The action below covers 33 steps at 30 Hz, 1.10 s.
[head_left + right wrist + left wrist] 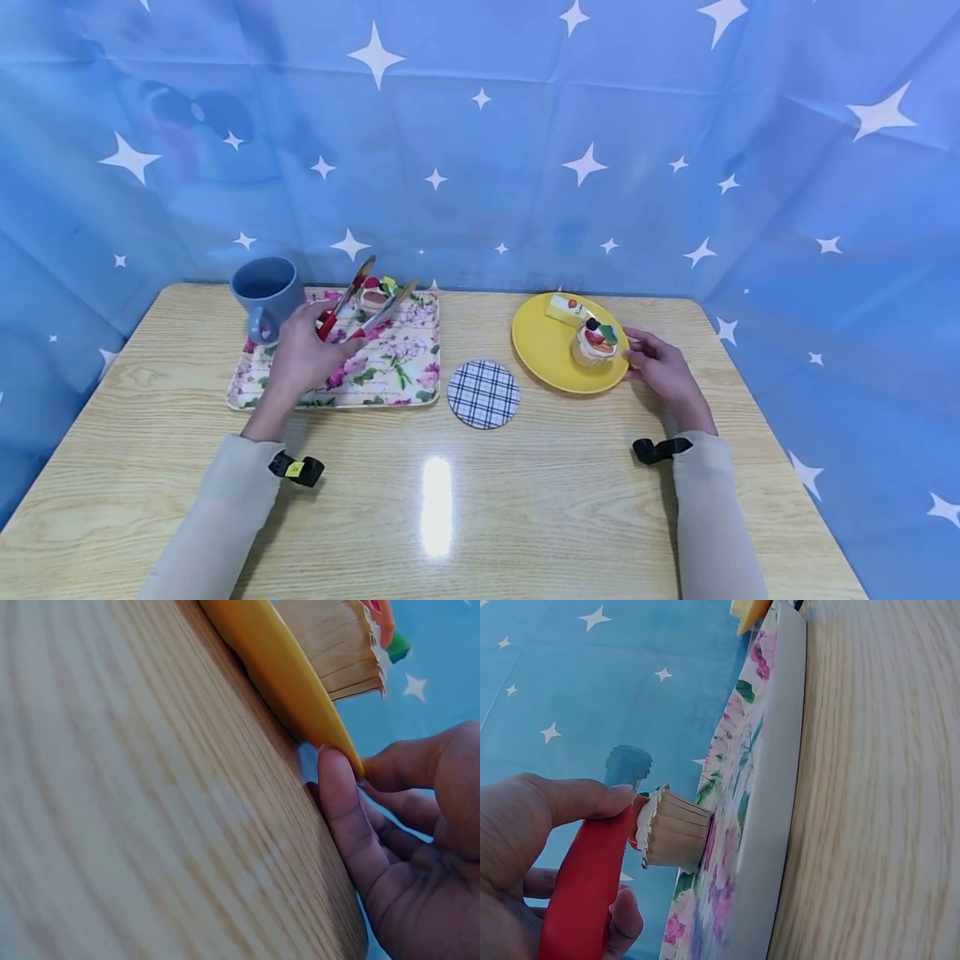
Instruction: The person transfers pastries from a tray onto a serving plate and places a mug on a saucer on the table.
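Observation:
My left hand [306,354] grips a pair of tongs by the red handles [585,889] over the floral tray [401,392]. The tongs' metal arms [351,292] are spread apart, with a fruit-topped cupcake [372,298] between them. In the left wrist view this cupcake [676,829] stands on the tray in its pale pleated wrapper; whether the tongs touch it I cannot tell. On the right, my right hand [669,375] pinches the rim of a yellow plate [547,367] between thumb and fingers. Another cupcake [594,346] and a small cake slice [567,310] sit on that plate.
A blue mug [267,283] stands at the tray's back left corner, close to my left hand. Between tray and plate lies a round checked coaster [483,395]. The wooden table [540,500] ends against a blue star-patterned cloth [495,200].

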Each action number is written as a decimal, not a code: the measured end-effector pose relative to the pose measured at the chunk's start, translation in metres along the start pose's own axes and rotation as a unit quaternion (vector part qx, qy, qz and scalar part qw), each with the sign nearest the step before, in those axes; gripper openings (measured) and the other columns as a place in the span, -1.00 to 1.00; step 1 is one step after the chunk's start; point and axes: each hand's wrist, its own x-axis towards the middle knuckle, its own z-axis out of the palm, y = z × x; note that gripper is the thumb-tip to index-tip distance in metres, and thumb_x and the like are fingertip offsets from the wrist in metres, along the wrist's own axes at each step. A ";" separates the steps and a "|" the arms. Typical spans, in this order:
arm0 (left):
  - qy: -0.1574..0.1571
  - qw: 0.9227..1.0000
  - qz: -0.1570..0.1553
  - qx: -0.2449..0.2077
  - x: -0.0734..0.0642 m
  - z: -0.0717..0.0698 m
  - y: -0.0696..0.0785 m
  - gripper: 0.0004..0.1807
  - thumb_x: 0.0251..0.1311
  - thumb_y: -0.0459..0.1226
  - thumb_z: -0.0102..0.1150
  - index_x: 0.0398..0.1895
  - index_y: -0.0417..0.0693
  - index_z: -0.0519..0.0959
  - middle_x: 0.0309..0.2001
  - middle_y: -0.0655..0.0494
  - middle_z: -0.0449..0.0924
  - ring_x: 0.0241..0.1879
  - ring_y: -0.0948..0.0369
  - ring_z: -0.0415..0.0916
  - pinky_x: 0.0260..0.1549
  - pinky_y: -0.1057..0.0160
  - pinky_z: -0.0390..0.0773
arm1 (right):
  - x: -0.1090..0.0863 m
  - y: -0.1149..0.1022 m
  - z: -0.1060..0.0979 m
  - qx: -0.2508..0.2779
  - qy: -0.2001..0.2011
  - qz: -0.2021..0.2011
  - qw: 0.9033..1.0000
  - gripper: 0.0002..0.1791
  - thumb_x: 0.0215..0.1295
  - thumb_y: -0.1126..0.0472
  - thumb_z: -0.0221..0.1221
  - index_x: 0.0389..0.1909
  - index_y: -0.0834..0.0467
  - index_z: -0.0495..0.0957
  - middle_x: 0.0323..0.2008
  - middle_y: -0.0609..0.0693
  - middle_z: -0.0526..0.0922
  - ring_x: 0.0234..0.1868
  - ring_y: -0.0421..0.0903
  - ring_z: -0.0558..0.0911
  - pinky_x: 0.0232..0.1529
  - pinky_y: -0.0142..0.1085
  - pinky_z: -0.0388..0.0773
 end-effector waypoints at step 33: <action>-0.024 0.999 -0.030 0.017 0.005 0.003 -0.015 -0.19 0.20 -0.11 0.43 0.41 -0.34 0.36 0.23 -0.35 0.47 0.01 -0.15 0.47 -0.04 -0.17 0.57 | -0.002 -0.001 0.000 0.000 -0.005 0.006 1.000 -0.41 0.62 0.10 -0.01 0.59 0.04 0.19 0.27 0.18 0.38 -0.05 -0.26 0.57 -0.09 -0.41 0.68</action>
